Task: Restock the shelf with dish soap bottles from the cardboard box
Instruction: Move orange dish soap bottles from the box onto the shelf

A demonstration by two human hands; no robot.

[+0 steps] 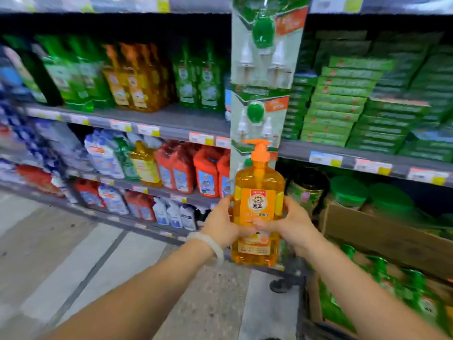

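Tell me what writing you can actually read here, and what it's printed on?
"美王": on the orange label of the orange dish soap bottle gripped by the left hand and right hand.
Smaller print on that label: too blurred.
Shelf price tags: too blurred.
Green boxes: unreadable.

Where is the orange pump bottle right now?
The orange pump bottle is centre-frame, upright, held between the left hand and right hand, before the shelf divider.
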